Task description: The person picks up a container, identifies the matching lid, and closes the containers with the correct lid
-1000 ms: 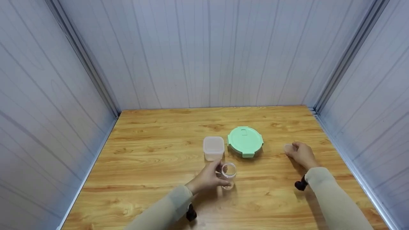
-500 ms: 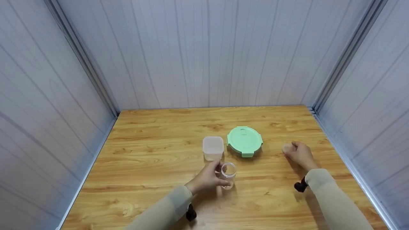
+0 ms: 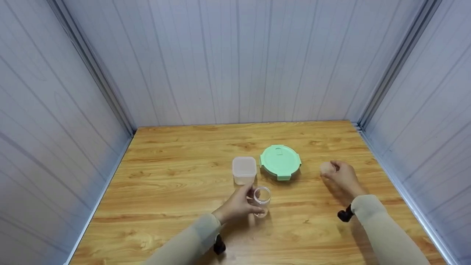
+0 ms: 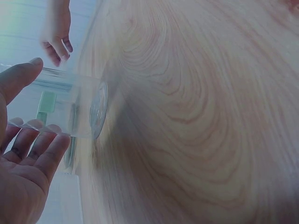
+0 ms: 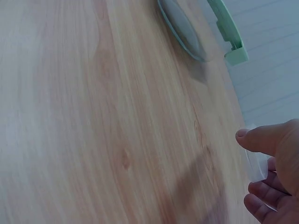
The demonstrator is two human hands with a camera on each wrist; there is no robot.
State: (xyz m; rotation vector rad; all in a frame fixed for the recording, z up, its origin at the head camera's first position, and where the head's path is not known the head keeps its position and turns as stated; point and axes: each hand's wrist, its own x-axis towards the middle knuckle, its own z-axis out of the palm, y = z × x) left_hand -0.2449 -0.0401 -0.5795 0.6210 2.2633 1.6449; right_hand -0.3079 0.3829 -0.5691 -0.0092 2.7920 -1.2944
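My left hand [image 3: 237,207] grips a clear, open-topped jar [image 3: 262,201] near the front middle of the table. In the left wrist view, thumb and fingers wrap the jar [image 4: 81,100] from opposite sides, its round base close to the wood. Off to the right, my right hand [image 3: 346,178] pinches a small translucent round lid [image 3: 326,169] by its edge. The right wrist view shows the thumb over the lid [image 5: 256,164], fingers below, partly hiding it. A wide gap separates the jar from the lid.
A round glass food box with a mint-green clip lid [image 3: 280,160] stands behind the jar, between the two hands. Left of it is a small square translucent container [image 3: 244,170], close to my left fingertips. Pale panels [image 3: 235,66] wall in the wooden table [image 3: 176,158].
The right hand has shifted slightly left, and the lid's face has tilted further into view. The left hand keeps its grip on the jar. The whole head view has drifted a little.
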